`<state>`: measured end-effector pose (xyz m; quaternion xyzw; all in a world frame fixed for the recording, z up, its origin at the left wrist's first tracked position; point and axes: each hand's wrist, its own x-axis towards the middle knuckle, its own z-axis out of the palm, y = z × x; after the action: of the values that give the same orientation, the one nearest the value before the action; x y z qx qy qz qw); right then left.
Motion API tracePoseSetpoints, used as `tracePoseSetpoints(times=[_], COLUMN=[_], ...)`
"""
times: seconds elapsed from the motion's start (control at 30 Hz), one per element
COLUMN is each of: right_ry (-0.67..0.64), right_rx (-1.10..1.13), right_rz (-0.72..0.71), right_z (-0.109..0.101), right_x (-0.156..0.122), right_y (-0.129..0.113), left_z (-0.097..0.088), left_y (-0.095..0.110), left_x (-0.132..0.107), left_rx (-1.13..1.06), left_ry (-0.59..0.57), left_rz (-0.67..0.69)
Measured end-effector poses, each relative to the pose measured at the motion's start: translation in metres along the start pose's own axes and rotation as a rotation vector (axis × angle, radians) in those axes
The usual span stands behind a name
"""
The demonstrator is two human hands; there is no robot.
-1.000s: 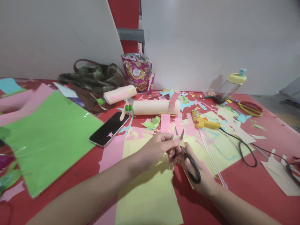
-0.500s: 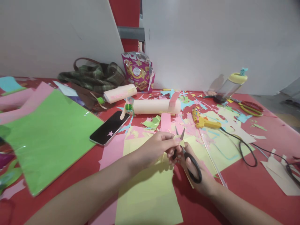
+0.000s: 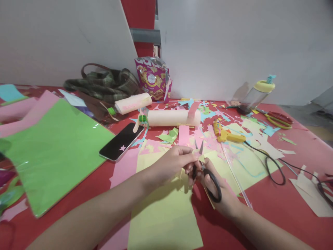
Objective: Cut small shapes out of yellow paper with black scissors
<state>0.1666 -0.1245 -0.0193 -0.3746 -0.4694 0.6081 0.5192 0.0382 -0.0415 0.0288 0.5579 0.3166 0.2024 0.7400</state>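
Note:
My left hand [image 3: 179, 159] pinches a small piece of pale yellow paper [image 3: 202, 158] between thumb and fingers. Black-handled scissors [image 3: 214, 185] are gripped in my right hand [image 3: 217, 189], their blades slightly apart and pointing away from me beside the yellow piece. The fingers of both hands meet, so part of the scissors and paper is hidden. Below them lies a yellow sheet [image 3: 163, 218] over a pink sheet [image 3: 121, 177]. A phone [image 3: 117, 142] with a small pink star [image 3: 122, 148] on its screen rests left of my hands.
Beyond my hands lies a paper-wrapped tube [image 3: 169, 118] with a green cap, among paper scraps. A yellow glue gun [image 3: 230, 136] with a black cord lies to the right, near a clear bottle [image 3: 256, 95] and red-and-yellow-handled scissors [image 3: 279, 119]. Green sheets [image 3: 57, 149] cover the left side.
The scissor blades have come closer together, and the handle loop has shifted slightly left. My left hand keeps its hold on the paper, nearly still.

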Motion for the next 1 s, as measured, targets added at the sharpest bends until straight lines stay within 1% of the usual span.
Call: tracePoseSetpoints(times=[0.17,0.4,0.53,0.67,0.73,0.87,1.0], right_ry=[-0.013,-0.001,0.057,0.152,0.202,0.309,0.322], right_rx=[-0.011,-0.019,0.012,0.022,0.025,0.039,0.086], right_rz=[-0.009,0.034,0.078,0.075,0.037,-0.024,-0.004], right_z=[0.003,0.005,0.007,0.005,0.002,-0.001,0.0], right_x=[0.003,0.003,0.004,0.006,0.007,0.011,0.013], right_y=[-0.005,-0.011,-0.01,-0.005,-0.003,-0.004,-0.007], left_z=[0.0,-0.001,-0.004,-0.007,-0.009,-0.013,-0.014], left_y=[0.001,0.002,0.003,0.005,0.007,0.006,0.0], left_x=[-0.001,0.001,0.001,-0.001,-0.002,-0.002,0.0], left_rx=[0.002,0.025,0.069,0.188,0.264,0.424,0.545], left_ry=[0.007,0.015,0.024,0.02,-0.038,-0.215,-0.329], left_rz=[0.005,0.013,0.001,-0.004,-0.007,-0.067,-0.078])
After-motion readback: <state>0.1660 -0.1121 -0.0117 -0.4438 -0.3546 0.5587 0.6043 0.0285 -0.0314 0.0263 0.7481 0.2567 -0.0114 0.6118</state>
